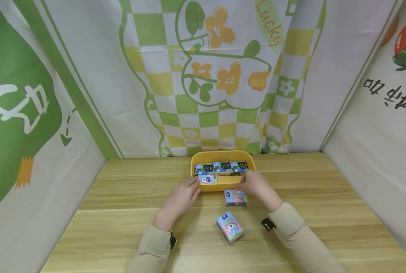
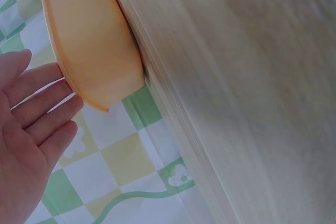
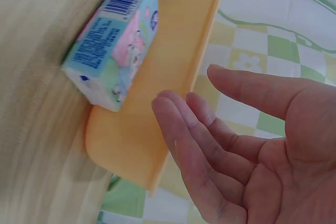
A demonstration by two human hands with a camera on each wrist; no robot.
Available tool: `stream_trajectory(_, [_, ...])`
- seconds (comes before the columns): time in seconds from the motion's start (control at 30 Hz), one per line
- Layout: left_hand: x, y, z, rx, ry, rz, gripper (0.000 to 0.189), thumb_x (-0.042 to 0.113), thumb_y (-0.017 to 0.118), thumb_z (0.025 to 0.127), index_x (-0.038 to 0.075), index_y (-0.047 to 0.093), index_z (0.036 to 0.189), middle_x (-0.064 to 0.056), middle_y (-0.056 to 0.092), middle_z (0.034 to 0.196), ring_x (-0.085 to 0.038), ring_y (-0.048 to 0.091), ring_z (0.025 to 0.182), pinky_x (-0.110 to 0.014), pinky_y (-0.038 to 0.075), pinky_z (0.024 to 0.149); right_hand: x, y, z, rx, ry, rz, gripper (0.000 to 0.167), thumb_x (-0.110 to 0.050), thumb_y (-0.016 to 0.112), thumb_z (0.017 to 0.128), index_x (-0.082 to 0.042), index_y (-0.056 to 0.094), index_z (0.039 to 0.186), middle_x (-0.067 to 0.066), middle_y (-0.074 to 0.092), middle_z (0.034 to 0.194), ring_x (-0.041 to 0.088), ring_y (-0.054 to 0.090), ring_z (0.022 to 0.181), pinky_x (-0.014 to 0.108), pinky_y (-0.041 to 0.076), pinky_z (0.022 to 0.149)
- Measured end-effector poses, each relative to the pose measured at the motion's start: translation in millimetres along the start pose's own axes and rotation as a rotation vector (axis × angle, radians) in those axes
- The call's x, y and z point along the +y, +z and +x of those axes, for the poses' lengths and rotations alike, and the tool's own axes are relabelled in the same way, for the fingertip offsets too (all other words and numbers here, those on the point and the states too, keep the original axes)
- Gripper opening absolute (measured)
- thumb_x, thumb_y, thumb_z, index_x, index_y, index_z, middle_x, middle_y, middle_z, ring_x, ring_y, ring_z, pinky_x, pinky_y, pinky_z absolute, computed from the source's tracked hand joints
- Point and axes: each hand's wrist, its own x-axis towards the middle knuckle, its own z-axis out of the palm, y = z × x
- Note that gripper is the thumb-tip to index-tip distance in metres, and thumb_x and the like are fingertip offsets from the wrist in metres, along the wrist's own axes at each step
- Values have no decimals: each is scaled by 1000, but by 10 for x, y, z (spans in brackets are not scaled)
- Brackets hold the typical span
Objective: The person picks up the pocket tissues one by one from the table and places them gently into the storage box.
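A yellow plastic basket (image 1: pixel 214 187) stands at the back of the table. Inside, a row of dark blue patterned packs (image 1: pixel 221 167) lies along its far side, and one light-coloured tissue pack (image 1: pixel 208 179) lies at the front left. My left hand (image 1: pixel 181 196) is at the basket's front left corner; in the left wrist view its fingers (image 2: pixel 52 109) extend to the rim. Over the front right corner, my right hand (image 1: pixel 257 186) has loosely bent fingers with nothing between them. Just in front of the basket lies a blue and pink tissue pack (image 3: pixel 113 40), below the right hand.
Another tissue pack (image 1: pixel 230 227) lies at an angle on the wooden table (image 1: pixel 128 212), between the two forearms. A checked, printed curtain (image 1: pixel 216 125) hangs right behind the basket, and printed cloth walls enclose both sides.
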Motion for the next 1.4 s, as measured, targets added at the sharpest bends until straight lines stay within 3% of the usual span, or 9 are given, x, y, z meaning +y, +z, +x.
stream_trajectory(0.37, [-4, 7, -8, 1, -3, -9, 38, 20, 56, 96, -3, 58, 126, -19, 55, 133, -35, 51, 124, -46, 40, 109, 135, 153, 4, -31, 32, -3, 44, -27, 74, 80, -15, 45, 48, -7, 34, 44, 7, 29, 42, 18, 21, 39])
stream_trajectory(0.63, [-11, 0, 7, -1, 0, 0, 38, 19, 56, 96, -3, 58, 127, -20, 54, 134, -36, 51, 125, -47, 40, 109, 195, 202, -26, -31, 74, 0, 47, -28, 74, 79, -18, 40, 48, -8, 31, 45, 6, 26, 41, 18, 18, 37])
stream_trajectory(0.97, [-8, 3, 0, -5, -1, 8, 38, 21, 55, 96, -2, 58, 127, -19, 55, 134, -35, 51, 125, -45, 41, 109, 228, 294, -29, -40, 98, -20, 46, -37, 76, 76, -16, 44, 51, -4, 40, 48, 10, 35, 44, 21, 25, 39])
stream_trajectory(1.2, [-5, 12, 1, -23, -9, 19, 39, 22, 54, 97, -1, 58, 128, -18, 54, 135, -34, 51, 126, -44, 40, 109, 260, 365, -23, -16, 103, -36, 44, -46, 76, 75, -12, 52, 60, 3, 55, 61, 17, 49, 55, 26, 36, 43])
stream_trajectory(1.4, [-6, 9, -1, -18, -13, 0, 39, 21, 54, 97, -2, 57, 128, -19, 54, 135, -35, 50, 126, -46, 39, 110, 295, 399, 10, -29, 108, 62, 37, -40, 78, 75, -8, 59, 74, 4, 54, 63, 16, 49, 55, 25, 37, 45])
